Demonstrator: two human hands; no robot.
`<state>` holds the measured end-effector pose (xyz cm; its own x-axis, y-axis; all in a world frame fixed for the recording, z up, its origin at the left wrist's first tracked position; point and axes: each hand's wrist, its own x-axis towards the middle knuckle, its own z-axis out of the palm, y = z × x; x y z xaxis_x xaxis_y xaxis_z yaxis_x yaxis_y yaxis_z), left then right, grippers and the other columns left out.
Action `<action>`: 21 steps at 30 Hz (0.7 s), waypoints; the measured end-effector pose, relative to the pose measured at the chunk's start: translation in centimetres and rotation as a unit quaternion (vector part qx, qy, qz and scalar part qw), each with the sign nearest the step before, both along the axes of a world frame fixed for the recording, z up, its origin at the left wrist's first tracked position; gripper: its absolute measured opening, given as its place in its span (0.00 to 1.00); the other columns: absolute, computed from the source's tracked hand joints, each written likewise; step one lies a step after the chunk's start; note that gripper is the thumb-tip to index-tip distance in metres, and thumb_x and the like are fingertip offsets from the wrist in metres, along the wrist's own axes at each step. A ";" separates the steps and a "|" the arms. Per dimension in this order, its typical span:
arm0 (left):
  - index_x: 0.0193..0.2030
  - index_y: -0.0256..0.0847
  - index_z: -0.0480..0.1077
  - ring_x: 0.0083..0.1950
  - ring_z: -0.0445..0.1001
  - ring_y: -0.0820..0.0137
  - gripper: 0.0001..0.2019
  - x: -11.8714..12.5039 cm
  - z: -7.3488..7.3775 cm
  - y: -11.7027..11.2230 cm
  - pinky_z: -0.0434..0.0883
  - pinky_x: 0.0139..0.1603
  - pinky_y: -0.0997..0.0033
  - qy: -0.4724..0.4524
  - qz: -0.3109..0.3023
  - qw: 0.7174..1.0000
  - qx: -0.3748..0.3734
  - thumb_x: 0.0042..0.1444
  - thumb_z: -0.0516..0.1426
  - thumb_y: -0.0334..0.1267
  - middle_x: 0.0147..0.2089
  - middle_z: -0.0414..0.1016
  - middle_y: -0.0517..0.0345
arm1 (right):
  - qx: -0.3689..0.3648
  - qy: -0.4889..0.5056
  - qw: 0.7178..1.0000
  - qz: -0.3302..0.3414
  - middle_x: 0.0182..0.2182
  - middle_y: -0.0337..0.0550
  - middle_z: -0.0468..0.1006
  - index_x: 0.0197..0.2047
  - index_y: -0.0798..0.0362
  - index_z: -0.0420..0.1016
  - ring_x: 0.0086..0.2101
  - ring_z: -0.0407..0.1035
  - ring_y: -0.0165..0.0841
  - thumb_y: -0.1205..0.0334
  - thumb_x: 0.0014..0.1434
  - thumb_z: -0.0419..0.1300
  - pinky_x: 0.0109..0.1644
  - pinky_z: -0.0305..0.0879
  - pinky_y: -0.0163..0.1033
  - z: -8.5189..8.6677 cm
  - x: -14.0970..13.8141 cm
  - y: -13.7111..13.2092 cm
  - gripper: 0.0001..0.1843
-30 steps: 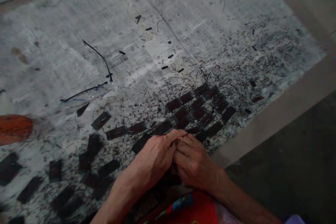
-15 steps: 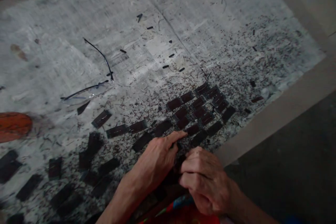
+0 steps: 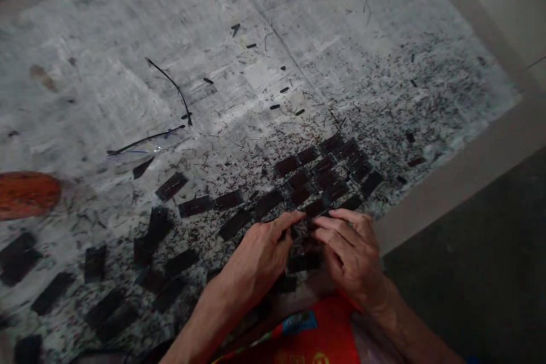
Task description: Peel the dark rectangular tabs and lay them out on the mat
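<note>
My left hand (image 3: 256, 256) and my right hand (image 3: 350, 250) sit close together, fingertips among flat dark brown rectangular strips. A small dark piece (image 3: 305, 236) lies between the fingers, partly hidden, and I cannot tell whether either hand grips it. Just below, a dark strip (image 3: 303, 263) lies under my hands. A tight cluster of similar strips (image 3: 328, 179) lies beyond my fingers, and more strips (image 3: 170, 186) are spread to the left. All rest on a grey-white stained sheet (image 3: 256, 68) littered with tiny dark flecks.
Thin black wires (image 3: 174, 85) lie on the sheet at upper left, and an orange object (image 3: 28, 195) sits at its left edge. A beige border (image 3: 460, 182) and dark floor (image 3: 469, 250) lie to the right. A red garment (image 3: 307, 333) shows below my hands.
My right hand has moved up and away from my body, its fingers now extended among the strips. My left hand has hardly moved. The view has shifted slightly.
</note>
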<state>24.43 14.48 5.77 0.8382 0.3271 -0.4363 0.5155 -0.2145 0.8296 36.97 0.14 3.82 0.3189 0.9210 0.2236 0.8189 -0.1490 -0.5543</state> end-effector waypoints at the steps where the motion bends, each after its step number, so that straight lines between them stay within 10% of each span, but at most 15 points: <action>1: 0.54 0.38 0.70 0.51 0.75 0.70 0.18 0.0 0.1 0.0 0.67 0.54 0.76 -0.001 0.007 1.000 -0.007 0.61 0.47 0.27 0.51 0.77 0.59 | -0.005 -0.002 1.000 -0.001 0.38 0.43 0.80 0.37 0.53 0.74 0.44 0.65 0.42 0.74 0.59 0.54 0.48 0.58 0.50 -0.1 -0.1 0.0 0.10; 15: 0.52 0.39 0.73 0.49 0.74 0.68 0.18 -0.4 -0.4 -0.3 0.66 0.51 0.74 -0.008 0.091 0.991 -0.099 0.60 0.47 0.30 0.48 0.78 0.56 | -0.002 -0.028 1.000 0.001 0.38 0.42 0.81 0.37 0.53 0.74 0.44 0.66 0.41 0.73 0.59 0.54 0.48 0.59 0.50 -0.3 -0.1 0.3 0.09; 21: 0.51 0.41 0.73 0.21 0.63 0.75 0.16 -0.9 -0.2 -0.1 0.60 0.21 0.79 0.011 0.140 0.974 -0.180 0.62 0.49 0.39 0.20 0.65 0.65 | -0.021 -0.030 0.999 -0.005 0.38 0.41 0.81 0.37 0.53 0.75 0.44 0.66 0.42 0.72 0.60 0.55 0.48 0.58 0.50 -0.3 -0.2 0.5 0.08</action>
